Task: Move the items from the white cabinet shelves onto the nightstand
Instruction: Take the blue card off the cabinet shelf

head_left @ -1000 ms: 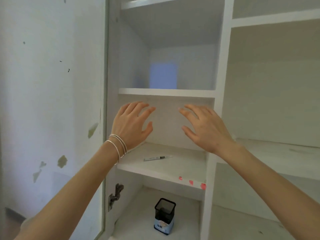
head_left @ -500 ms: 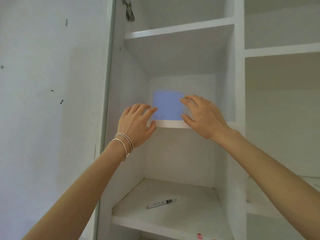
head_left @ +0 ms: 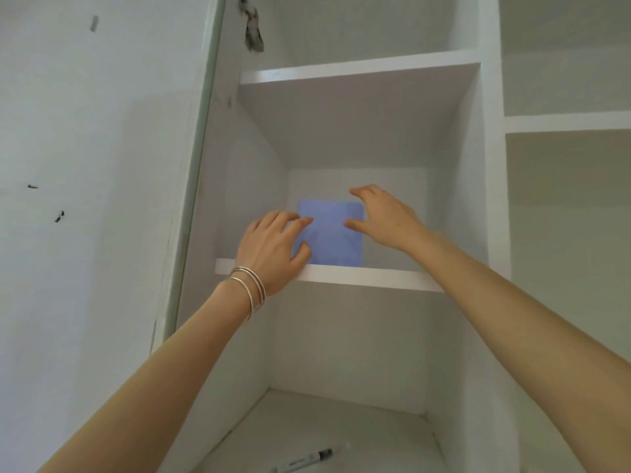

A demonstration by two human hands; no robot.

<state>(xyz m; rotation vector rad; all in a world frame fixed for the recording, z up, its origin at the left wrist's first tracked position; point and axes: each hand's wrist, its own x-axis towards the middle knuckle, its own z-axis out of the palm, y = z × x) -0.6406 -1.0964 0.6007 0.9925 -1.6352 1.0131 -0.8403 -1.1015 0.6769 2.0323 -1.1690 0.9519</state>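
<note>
On upper shelf (head_left: 375,279), far back: blue square sheet (head_left: 333,238); left hand (head_left: 273,249), right hand (head_left: 386,216) flanking, fingers spread (nothing gripped). Next, likely: grasp its edges.

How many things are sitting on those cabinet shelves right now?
2. A blue square item is on the middle shelf; a marker lies on the shelf below. Higher shelves are seen from underneath, so more may be hidden.
</note>
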